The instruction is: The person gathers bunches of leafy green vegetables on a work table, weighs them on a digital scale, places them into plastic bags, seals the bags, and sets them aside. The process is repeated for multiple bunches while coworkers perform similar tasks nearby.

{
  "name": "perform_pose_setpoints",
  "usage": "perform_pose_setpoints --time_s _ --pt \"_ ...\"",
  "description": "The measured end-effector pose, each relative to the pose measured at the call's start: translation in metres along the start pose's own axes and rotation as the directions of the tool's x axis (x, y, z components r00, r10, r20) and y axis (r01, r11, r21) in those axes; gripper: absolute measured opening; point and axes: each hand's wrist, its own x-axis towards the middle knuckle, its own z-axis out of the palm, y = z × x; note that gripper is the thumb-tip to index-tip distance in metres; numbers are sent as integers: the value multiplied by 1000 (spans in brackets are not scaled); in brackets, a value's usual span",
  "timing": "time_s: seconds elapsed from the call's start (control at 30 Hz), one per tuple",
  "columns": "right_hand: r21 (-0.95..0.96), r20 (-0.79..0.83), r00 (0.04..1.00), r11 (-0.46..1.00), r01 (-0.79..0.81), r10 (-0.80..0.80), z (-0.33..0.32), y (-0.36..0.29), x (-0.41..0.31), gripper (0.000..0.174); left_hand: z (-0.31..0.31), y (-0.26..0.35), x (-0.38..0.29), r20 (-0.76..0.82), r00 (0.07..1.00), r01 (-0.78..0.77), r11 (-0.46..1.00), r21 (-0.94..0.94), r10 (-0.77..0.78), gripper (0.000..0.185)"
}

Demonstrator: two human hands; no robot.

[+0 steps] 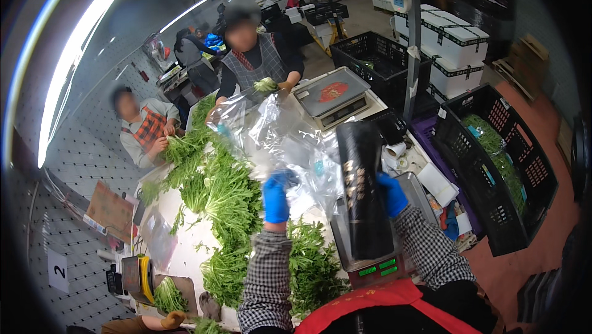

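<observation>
My left hand [276, 197], in a blue glove, grips the near edge of clear plastic bags [296, 149], its fingertips partly blurred. My right hand [392, 194], also gloved in blue, holds the right side of a long black package [363, 186] bearing gold writing. That package stands over the metal pan of a digital scale [342, 251] with lit green displays; I cannot tell whether it rests there. Leafy greens [231, 195] are heaped left of my left hand, and a darker bunch [312, 260] lies between my forearms.
Across the table [185, 251] a person in a checked apron handles the bags' far end. Another person at left holds greens. A second scale [330, 91] stands ahead, beside a metal post [411, 47]. Black crates [499, 167] line the right; a third person's gloved hand [173, 319] shows bottom left.
</observation>
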Motion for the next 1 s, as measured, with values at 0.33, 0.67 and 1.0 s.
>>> perform_pose_setpoints --time_s 0.33,0.67,1.0 --pt "0 -236 950 977 211 -205 -46 -63 66 44 -125 89 -31 -360 900 -218 969 118 246 22" --pt "-128 -328 915 971 204 -235 -31 -77 94 40 -75 160 -75 -92 975 -210 976 -66 203 29" --pt "-14 -71 938 940 341 -341 -35 -126 1 36 17 183 -93 427 898 348 424 -836 104 28"
